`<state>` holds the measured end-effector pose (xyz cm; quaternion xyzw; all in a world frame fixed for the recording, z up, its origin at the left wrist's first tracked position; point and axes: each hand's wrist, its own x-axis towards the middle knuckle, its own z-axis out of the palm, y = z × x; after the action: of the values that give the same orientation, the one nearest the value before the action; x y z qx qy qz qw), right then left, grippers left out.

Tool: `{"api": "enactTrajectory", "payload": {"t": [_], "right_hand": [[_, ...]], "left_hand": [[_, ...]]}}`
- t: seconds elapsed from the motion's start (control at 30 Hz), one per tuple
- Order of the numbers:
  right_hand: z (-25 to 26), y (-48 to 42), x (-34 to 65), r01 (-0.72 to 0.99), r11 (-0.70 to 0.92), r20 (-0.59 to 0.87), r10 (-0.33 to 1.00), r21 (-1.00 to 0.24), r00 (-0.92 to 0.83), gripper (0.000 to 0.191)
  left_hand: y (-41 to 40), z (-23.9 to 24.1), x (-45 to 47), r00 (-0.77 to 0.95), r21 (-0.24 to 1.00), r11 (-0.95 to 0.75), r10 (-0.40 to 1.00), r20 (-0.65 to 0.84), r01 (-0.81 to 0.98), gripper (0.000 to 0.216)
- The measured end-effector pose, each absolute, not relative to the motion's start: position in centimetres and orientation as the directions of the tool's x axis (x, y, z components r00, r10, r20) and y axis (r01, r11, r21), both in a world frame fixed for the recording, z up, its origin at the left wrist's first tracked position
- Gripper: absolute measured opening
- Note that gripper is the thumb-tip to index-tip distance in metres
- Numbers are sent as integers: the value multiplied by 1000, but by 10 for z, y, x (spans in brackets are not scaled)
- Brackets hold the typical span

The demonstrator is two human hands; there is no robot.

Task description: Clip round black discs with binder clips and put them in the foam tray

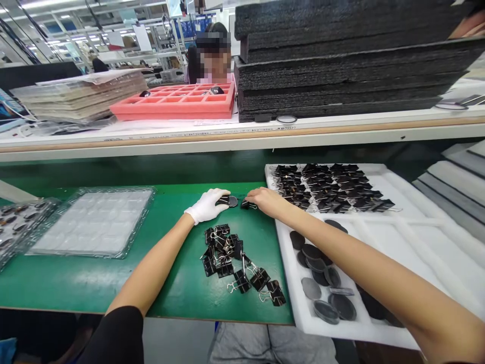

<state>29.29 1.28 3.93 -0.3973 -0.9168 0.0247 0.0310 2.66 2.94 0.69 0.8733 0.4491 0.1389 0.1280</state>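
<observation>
My left hand (207, 206), in a white glove, is closed on a black binder clip (223, 200) with a dark round disc (233, 201) at its right side. Whether the clip grips the disc is hard to see. Just to the right, my bare right hand (268, 201) has its fingers closed on another black binder clip (248, 204) close to the green mat (170, 288). Nearer to me lies a loose pile of black binder clips (223, 255) with silver wire handles.
On the right, a white foam tray (290, 298) holds rows of binder clips (322, 187) and loose round discs (313, 258). A clear plastic tray (93, 222) lies left. A shelf (170, 141) carries a red foam tray (170, 108) and black foam sheets (333, 76). A person (214, 55) sits beyond.
</observation>
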Motion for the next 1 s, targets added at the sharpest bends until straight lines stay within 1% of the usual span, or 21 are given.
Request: {"api": "enactTrajectory", "payload": {"t": [0.07, 0.13, 0.2, 0.27, 0.4, 0.47, 0.5, 0.53, 0.6, 0.63, 0.7, 0.73, 0.8, 0.87, 0.9, 1.0], "right_hand": [[40, 17, 294, 738, 659, 15, 747, -145, -664, 55], [41, 16, 293, 750, 632, -16, 762, -196, -647, 54], [41, 12, 291, 765, 606, -27, 780, -219, -625, 52], [39, 10, 288, 779, 594, -36, 790, -201, -612, 55], [33, 11, 284, 815, 572, -59, 814, -90, -578, 33], [36, 11, 282, 844, 531, -36, 844, -76, -535, 30], [39, 9, 281, 853, 510, -8, 858, -108, -514, 29], [43, 6, 279, 853, 495, 23, 867, -167, -498, 27], [53, -3, 275, 807, 496, 56, 860, -321, -507, 17], [59, -8, 273, 765, 509, 55, 844, -394, -533, 12], [67, -18, 269, 683, 516, 34, 810, -516, -586, 5], [69, -21, 268, 643, 503, 25, 798, -578, -602, 8], [68, -25, 266, 542, 441, 30, 794, -715, -607, 17], [62, -23, 265, 429, 346, 59, 830, -834, -554, 14], [57, -22, 264, 387, 302, 79, 864, -871, -497, 16], [43, -18, 262, 328, 221, 135, 955, -919, -265, 41]], "left_hand": [[29, 7, 26, 553, 351, -564, 821, 141, 748, 44], [29, 6, 27, 555, 350, -573, 816, 159, 741, 45], [29, 6, 29, 562, 351, -581, 810, 167, 734, 45], [29, 6, 30, 561, 350, -579, 812, 163, 736, 45], [29, 5, 29, 551, 345, -568, 820, 156, 748, 46], [26, 6, 29, 555, 343, -576, 815, 169, 742, 49], [23, 7, 31, 549, 337, -580, 814, 192, 742, 53], [20, 10, 32, 532, 329, -580, 815, 231, 746, 59], [14, 17, 38, 483, 306, -576, 811, 331, 758, 69], [11, 21, 42, 480, 288, -586, 799, 363, 757, 67], [6, 29, 49, 540, 232, -634, 760, 361, 738, 44], [5, 32, 53, 588, 197, -666, 735, 338, 720, 36], [3, 36, 58, 653, 130, -711, 691, 308, 691, 43], [1, 36, 62, 657, 86, -716, 677, 332, 693, 48], [-1, 36, 64, 640, 75, -702, 683, 351, 708, 49], [-10, 38, 74, 549, 68, -618, 739, 391, 783, 53]]}}
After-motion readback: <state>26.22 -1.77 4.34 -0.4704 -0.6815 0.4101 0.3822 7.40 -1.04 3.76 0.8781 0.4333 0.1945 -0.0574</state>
